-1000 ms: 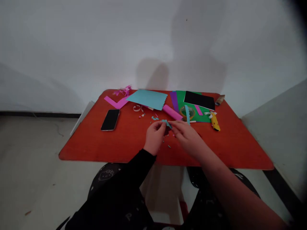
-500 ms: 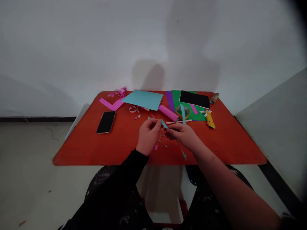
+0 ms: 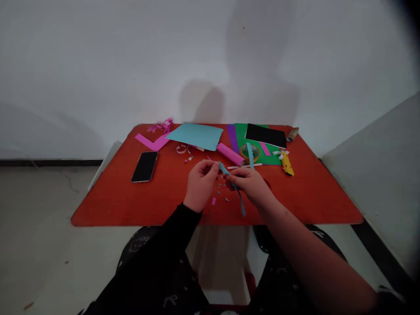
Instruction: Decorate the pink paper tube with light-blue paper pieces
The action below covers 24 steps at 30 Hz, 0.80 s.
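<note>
Between my two hands runs a narrow light-blue paper strip [image 3: 223,169], raised over the table. My left hand [image 3: 201,179] pinches its upper end between thumb and fingertips. A short way along, my right hand [image 3: 249,181] grips the same strip, and its loose tail hangs down below the fingers with a scalloped-looking end. Small blue and pink paper scraps [image 3: 214,201] lie on the table under the hands. Just beyond them are a pink paper roll [image 3: 230,154] and a thin white stick [image 3: 257,165], partly behind my right hand.
On the red table [image 3: 114,205] a phone [image 3: 145,166] lies at left. Behind are a light-blue sheet [image 3: 195,135], pink cut paper [image 3: 152,143], green paper [image 3: 241,131], a black tablet-like rectangle [image 3: 266,135], a tape roll [image 3: 243,153] and a yellow spotted piece [image 3: 287,164]. A wall stands behind.
My hands moved slightly apart, exposing more of the blue strip between them. Its tail came into view below my right hand and swung left. The whole view shifted a little.
</note>
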Motion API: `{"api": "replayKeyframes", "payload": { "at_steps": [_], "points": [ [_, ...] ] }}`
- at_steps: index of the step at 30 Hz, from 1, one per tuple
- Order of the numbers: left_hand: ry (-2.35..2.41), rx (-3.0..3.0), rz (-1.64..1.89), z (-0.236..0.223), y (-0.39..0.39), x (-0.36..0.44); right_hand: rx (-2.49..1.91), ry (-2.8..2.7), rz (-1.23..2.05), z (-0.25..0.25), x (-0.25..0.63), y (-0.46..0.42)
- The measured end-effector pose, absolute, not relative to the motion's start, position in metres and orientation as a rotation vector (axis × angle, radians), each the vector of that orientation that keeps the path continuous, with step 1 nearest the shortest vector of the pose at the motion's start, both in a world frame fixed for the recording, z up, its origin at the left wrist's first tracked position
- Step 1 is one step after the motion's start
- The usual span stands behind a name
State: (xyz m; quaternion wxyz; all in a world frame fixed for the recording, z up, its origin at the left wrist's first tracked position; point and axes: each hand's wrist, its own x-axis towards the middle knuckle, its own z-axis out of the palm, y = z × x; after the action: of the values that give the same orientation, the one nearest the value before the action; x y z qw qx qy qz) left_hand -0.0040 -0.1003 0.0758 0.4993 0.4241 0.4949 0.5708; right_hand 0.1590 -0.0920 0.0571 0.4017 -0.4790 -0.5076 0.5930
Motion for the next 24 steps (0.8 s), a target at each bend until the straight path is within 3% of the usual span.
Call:
{"api": "replayKeyframes", "payload": {
  "at_steps": [12, 24],
  "points": [
    [1.018, 1.048, 1.171, 0.0664, -0.0987, 0.0016, -1.181, -1.262, 1.516, 0.0596, 0.1573, -0.0947],
    [1.138, 1.046, 1.205, 0.0703, -0.0987, 0.0005, -1.267, -1.270, 1.481, 0.0578, 0.1502, -0.0959]
  ]
}}
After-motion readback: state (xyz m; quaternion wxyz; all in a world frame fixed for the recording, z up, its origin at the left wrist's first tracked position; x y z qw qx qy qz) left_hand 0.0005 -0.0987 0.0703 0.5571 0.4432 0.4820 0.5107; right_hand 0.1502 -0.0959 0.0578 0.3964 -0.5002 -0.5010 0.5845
